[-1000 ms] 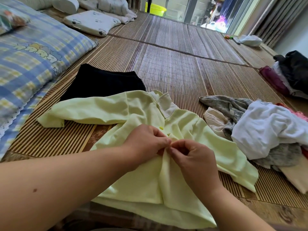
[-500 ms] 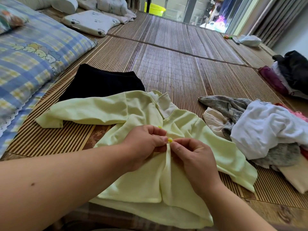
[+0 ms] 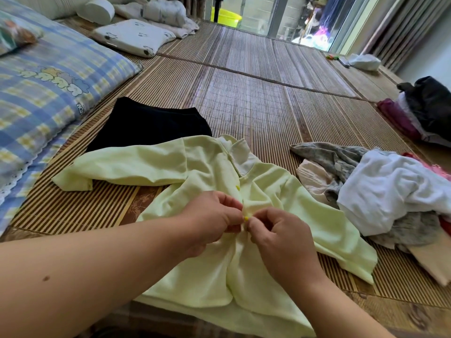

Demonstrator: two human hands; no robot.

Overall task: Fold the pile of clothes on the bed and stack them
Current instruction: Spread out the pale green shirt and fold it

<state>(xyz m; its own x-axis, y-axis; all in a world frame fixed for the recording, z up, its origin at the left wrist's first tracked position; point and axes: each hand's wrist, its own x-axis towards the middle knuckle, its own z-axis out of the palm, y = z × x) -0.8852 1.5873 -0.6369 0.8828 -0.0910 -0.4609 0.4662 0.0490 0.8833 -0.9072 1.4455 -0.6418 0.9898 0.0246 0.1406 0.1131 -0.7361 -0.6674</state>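
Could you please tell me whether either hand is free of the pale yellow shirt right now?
No, the left hand and right hand both pinch the pale yellow shirt at its front opening.

Both hands, the left hand [image 3: 214, 215] and right hand [image 3: 280, 242], pinch the yellow shirt [image 3: 317, 215] at its small button [image 3: 246, 218] on the bamboo mat [image 3: 256, 106].

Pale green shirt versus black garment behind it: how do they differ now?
The pale green shirt lies spread and rumpled; the black garment lies flat and compact. The left hand and right hand pinch the pale green shirt's front; no hand touches the black garment. Both rest on the bamboo mat.
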